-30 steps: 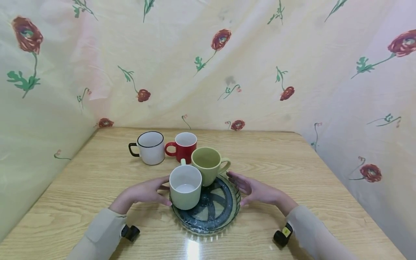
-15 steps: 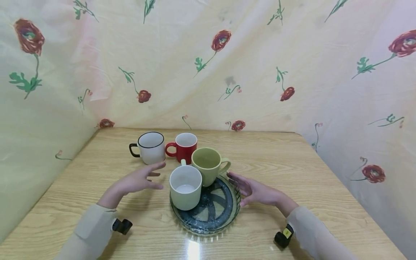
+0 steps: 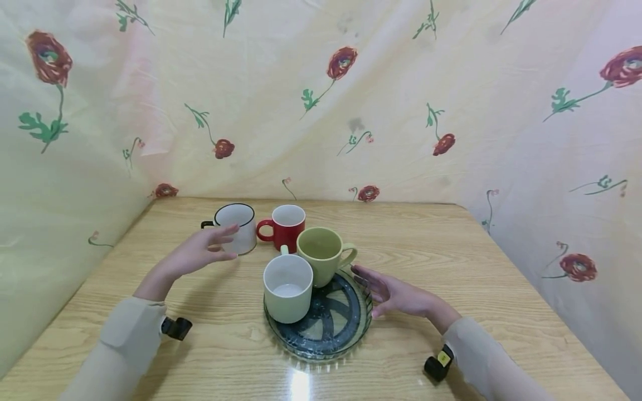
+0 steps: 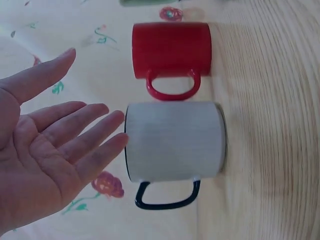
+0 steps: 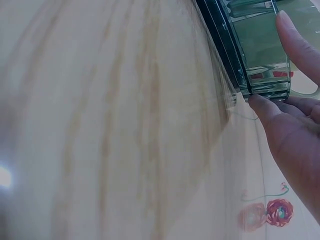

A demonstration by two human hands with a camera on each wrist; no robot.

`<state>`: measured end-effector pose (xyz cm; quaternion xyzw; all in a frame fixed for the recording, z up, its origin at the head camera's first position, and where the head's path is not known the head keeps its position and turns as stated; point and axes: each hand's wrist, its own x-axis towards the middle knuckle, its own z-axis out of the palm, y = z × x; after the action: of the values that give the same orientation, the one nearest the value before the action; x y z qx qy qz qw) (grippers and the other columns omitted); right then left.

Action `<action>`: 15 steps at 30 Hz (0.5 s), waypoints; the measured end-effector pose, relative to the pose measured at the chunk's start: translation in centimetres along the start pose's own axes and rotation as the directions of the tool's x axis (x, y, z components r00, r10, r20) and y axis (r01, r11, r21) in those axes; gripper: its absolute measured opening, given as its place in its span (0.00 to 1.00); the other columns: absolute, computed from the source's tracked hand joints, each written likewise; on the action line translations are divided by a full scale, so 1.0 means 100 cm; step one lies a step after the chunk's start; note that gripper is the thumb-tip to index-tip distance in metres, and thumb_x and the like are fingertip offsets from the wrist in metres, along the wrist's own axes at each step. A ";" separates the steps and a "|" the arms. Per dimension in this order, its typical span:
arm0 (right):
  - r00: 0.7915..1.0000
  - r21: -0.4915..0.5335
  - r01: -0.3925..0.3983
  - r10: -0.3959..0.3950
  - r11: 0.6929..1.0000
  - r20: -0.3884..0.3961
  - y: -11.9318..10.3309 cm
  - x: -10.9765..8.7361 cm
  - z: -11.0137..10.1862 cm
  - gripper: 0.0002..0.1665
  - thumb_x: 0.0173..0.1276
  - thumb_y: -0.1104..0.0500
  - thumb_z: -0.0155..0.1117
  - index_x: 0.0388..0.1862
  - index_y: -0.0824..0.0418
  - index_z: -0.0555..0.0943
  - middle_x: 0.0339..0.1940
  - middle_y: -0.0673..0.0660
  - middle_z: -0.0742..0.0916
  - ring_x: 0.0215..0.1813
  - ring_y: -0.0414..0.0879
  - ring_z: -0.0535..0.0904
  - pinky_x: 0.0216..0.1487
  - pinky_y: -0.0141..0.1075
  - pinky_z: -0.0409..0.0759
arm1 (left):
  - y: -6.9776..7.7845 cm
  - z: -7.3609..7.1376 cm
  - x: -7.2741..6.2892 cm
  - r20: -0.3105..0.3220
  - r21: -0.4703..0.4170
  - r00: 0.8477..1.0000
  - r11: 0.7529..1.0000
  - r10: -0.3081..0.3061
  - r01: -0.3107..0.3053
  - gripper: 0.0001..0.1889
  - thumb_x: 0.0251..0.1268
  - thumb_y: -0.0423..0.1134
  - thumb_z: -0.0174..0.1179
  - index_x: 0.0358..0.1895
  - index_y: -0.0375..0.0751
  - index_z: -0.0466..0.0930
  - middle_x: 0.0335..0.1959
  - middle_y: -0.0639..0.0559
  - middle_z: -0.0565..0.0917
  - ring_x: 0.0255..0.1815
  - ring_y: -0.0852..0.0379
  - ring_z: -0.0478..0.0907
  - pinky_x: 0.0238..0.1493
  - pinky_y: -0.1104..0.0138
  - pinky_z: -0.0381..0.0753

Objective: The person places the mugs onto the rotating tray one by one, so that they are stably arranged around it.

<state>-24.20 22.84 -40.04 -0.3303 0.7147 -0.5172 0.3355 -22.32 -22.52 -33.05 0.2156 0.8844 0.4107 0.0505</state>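
Observation:
My left hand (image 3: 200, 252) is raised in front of the white mug with a black rim (image 3: 242, 236), fingers extended and holding nothing. In the left wrist view its fingertips overlap the mug's rim, and the mug's black handle (image 4: 167, 205) shows below. My right hand (image 3: 401, 294) rests at the right edge of the round glass dish (image 3: 346, 340), thumb and fingers spread along its rim. On the dish stand a pale cream mug (image 3: 287, 301) at the left and an olive-green mug (image 3: 321, 259) at the back, its handle pointing right.
A red mug (image 3: 288, 228) stands beside the white mug, its handle turned toward it. All of this is on a wooden table (image 3: 426, 239). Flower-patterned cloth (image 3: 281, 83) hangs behind the table and along both sides.
My left hand has left the dish's left side and moved away to the left and back, toward the white mug. My right hand has stayed at the dish's edge.

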 end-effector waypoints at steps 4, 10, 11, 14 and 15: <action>1.000 -0.004 -0.001 0.001 1.000 -0.004 0.000 -0.001 0.000 0.65 0.57 0.68 0.67 0.78 0.64 0.31 0.80 0.65 0.39 0.79 0.62 0.32 0.75 0.57 0.39 | -0.007 -0.006 0.003 -0.057 0.014 0.998 0.999 -0.039 0.039 0.36 0.67 0.42 0.61 0.73 0.30 0.57 0.73 0.34 0.62 0.71 0.34 0.65 0.66 0.41 0.69; 1.000 -0.011 -0.001 0.001 1.000 -0.005 0.001 -0.001 0.000 0.65 0.58 0.68 0.68 0.78 0.64 0.31 0.80 0.65 0.39 0.79 0.63 0.32 0.75 0.58 0.40 | -0.017 -0.016 0.006 -0.170 -0.014 0.981 0.996 -0.091 0.090 0.32 0.70 0.38 0.58 0.72 0.30 0.59 0.72 0.35 0.65 0.72 0.35 0.63 0.69 0.43 0.66; 1.000 -0.013 0.000 0.000 1.000 -0.007 0.001 0.000 0.000 0.65 0.58 0.68 0.68 0.78 0.64 0.30 0.80 0.65 0.39 0.79 0.63 0.32 0.75 0.59 0.40 | -0.018 -0.018 0.006 -0.189 -0.024 0.977 0.995 -0.095 0.092 0.31 0.70 0.38 0.57 0.72 0.30 0.59 0.72 0.34 0.65 0.72 0.35 0.62 0.70 0.43 0.65; 1.000 -0.014 -0.002 0.002 1.000 -0.009 0.001 0.000 0.001 0.65 0.57 0.67 0.68 0.78 0.64 0.31 0.80 0.65 0.38 0.79 0.63 0.32 0.75 0.59 0.40 | -0.022 -0.023 0.007 -0.243 -0.046 0.963 0.993 -0.112 0.104 0.32 0.70 0.38 0.57 0.72 0.29 0.59 0.71 0.32 0.65 0.72 0.34 0.62 0.71 0.43 0.63; 1.000 -0.016 -0.003 0.003 1.000 -0.010 0.001 0.000 0.001 0.65 0.57 0.67 0.68 0.78 0.64 0.31 0.80 0.65 0.38 0.79 0.63 0.32 0.75 0.59 0.40 | -0.023 -0.024 0.007 -0.257 -0.051 0.959 0.993 -0.119 0.109 0.32 0.70 0.38 0.57 0.72 0.29 0.59 0.71 0.32 0.65 0.72 0.33 0.61 0.71 0.42 0.63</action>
<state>-24.13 22.82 -40.13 -0.3293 0.7211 -0.5126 0.3300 -24.41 -25.21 -33.13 0.1076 0.8869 0.4476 -0.0384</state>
